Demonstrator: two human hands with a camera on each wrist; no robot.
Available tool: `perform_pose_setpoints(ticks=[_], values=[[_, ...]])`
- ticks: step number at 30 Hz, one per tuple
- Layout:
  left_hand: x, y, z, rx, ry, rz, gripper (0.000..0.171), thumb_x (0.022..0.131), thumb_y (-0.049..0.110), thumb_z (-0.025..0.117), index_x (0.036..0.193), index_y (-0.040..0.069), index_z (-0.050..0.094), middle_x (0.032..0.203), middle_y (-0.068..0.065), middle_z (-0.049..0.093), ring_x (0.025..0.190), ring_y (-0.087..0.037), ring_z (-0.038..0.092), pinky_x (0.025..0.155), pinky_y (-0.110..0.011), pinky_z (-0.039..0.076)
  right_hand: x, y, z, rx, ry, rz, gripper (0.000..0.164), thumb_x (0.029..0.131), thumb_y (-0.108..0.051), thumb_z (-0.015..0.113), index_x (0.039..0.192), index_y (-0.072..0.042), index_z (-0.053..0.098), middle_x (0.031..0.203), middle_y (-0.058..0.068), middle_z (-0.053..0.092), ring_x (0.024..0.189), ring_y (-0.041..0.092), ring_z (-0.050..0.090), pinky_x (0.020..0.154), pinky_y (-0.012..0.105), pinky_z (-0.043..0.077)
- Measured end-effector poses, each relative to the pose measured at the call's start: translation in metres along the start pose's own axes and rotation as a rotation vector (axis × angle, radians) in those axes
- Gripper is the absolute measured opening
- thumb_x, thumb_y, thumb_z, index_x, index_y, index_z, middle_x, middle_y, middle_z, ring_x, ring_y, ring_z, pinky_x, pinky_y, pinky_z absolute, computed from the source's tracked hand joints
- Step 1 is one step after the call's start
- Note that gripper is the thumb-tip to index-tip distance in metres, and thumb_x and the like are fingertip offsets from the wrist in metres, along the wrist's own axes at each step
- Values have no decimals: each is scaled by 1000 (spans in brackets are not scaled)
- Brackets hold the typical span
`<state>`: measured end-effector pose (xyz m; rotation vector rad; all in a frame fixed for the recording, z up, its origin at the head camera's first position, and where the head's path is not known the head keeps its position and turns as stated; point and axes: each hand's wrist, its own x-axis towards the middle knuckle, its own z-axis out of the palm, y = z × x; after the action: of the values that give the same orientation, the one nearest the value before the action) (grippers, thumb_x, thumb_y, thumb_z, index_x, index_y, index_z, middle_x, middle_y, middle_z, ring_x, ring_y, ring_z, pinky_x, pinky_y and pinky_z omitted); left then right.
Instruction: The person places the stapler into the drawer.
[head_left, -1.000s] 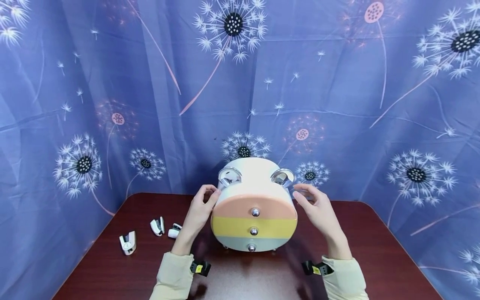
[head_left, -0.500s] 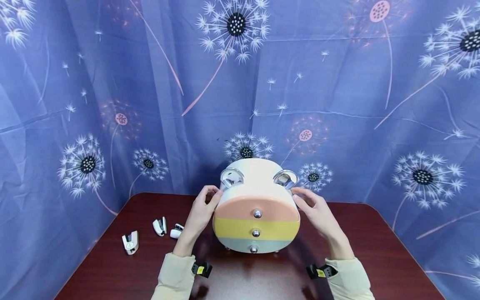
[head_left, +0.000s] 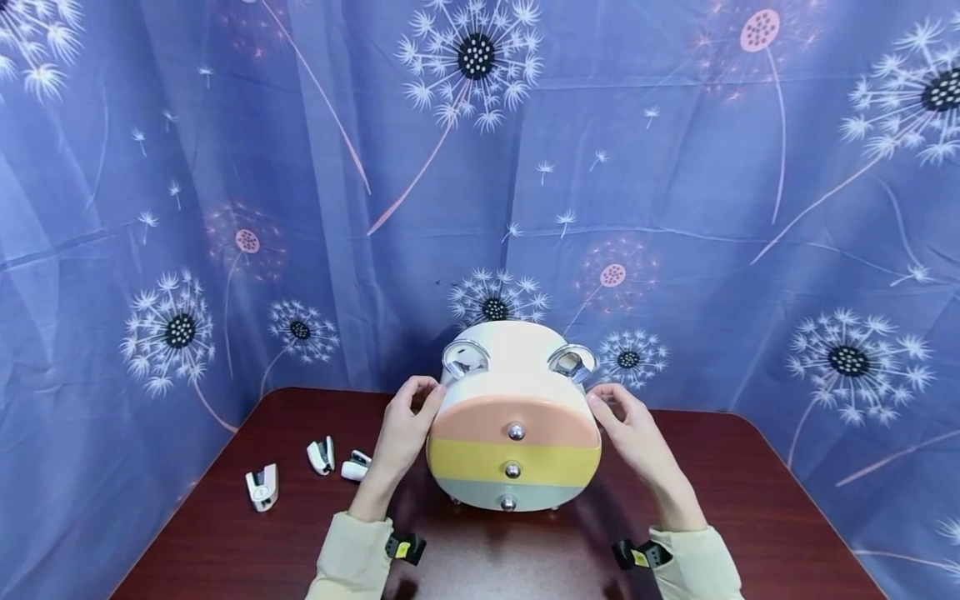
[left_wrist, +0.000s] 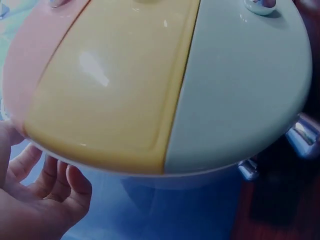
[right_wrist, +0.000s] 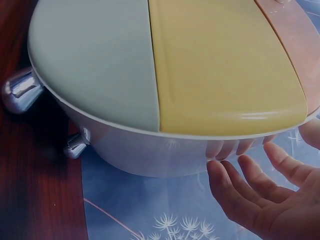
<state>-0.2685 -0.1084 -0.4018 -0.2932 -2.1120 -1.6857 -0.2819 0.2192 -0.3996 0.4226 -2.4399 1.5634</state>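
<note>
A small oval drawer cabinet (head_left: pixel 514 462) stands in the middle of the table, with peach, yellow and pale green drawer fronts. Each drawer has a round chrome knob (head_left: pixel 512 470), and two chrome ears sit on the white top. My left hand (head_left: pixel 405 423) is at the cabinet's left side, thumb by the front edge; in the left wrist view its fingers are loosely bent behind the rim. At the opposite side, my right hand (head_left: pixel 632 429) has relaxed fingers, and its fingertips (right_wrist: pixel 217 167) lie right at the white side wall. All drawers are closed.
Left of the cabinet lie three small white staplers, one stapler (head_left: pixel 262 487) nearest the table's left edge, another stapler (head_left: pixel 321 456) further back, and a third stapler (head_left: pixel 356 466) beside my left forearm. A blue dandelion-print curtain (head_left: pixel 675 167) hangs behind the dark red table (head_left: pixel 750 517).
My right hand has come in from a little apart to the cabinet's right side. The left hand stays at the left side, and the head view has shifted slightly.
</note>
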Motion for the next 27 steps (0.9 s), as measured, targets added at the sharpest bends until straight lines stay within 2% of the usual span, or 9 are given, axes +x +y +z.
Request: perform_pose_setpoints(ticks=[3, 5, 12, 15, 22, 27], values=[[0, -10, 1, 13, 11, 21, 16, 97, 20, 63, 105, 6, 65, 94, -5, 60, 82, -17, 53, 68, -25, 43, -1, 1, -1, -27, 9, -1, 30, 102, -30, 55, 117, -4, 59, 108, 11, 61, 89, 16, 62, 76, 30, 49], [-3, -9, 0, 38, 23, 54, 15, 97, 23, 63, 103, 10, 65, 93, -2, 60, 81, -16, 54, 67, -24, 44, -2, 2, -1, -38, 9, -6, 31, 102, -31, 54, 116, -4, 59, 108, 11, 61, 88, 16, 62, 76, 30, 49], [-22, 14, -5, 200, 127, 240, 9, 98, 22, 62, 97, 14, 66, 85, 4, 56, 68, -14, 53, 58, -26, 43, 1, 2, -2, -13, 0, -11, 34, 101, -37, 55, 115, -6, 59, 107, 11, 61, 88, 21, 62, 75, 31, 50], [-32, 22, -5, 269, 144, 302, 3, 96, 17, 64, 96, 15, 66, 83, 8, 53, 66, -11, 50, 56, -24, 42, 2, 2, -2, -12, -3, -15, 34, 101, -37, 55, 116, -6, 59, 107, 11, 61, 88, 21, 62, 75, 31, 50], [-53, 33, 9, 379, 11, 456, 5, 92, 18, 70, 94, 19, 66, 85, 15, 56, 73, -4, 53, 62, -21, 45, 0, 0, -3, -29, 1, -13, 34, 102, -34, 54, 117, -4, 58, 108, 12, 60, 87, 17, 62, 75, 32, 51], [-65, 26, 29, 431, -36, 483, 7, 91, 22, 71, 90, 21, 65, 81, 18, 56, 65, -2, 53, 60, -15, 42, 2, 1, -2, -49, -14, 5, 33, 102, -30, 53, 120, -2, 58, 110, 12, 60, 90, 13, 60, 78, 30, 49]])
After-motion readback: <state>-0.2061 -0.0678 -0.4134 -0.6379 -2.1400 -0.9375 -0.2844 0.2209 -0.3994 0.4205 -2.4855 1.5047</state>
